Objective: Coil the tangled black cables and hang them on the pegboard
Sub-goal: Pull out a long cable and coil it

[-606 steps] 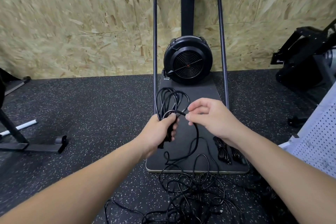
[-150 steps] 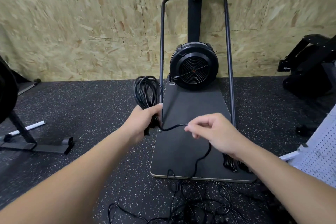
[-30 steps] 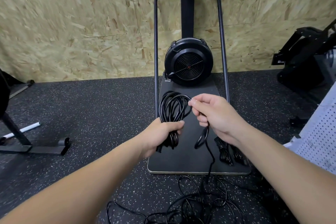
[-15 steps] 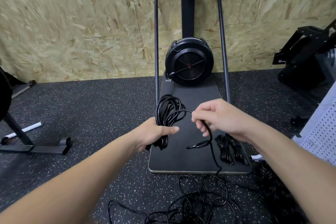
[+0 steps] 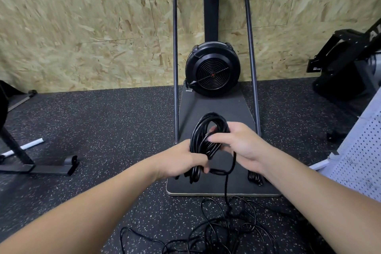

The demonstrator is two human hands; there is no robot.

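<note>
Holding a thick round coil of smooth black cable [image 5: 208, 142], the left hand [image 5: 181, 161] has its fingers wrapped tight around the lower part. The right hand [image 5: 239, 144] pinches the coil's side, its grip curled on the strands. One loose strand hangs down to a messy tangle of thin black cable [image 5: 216, 231] on the speckled rubber floor [image 5: 113, 130]. A flat dark board [image 5: 214, 109] lies behind the hands, with a round black fan machine [image 5: 212, 72] on it. The wall [image 5: 82, 27] is rough chipboard. A white pegboard [image 5: 362, 150] with many small holes leans at the right.
</note>
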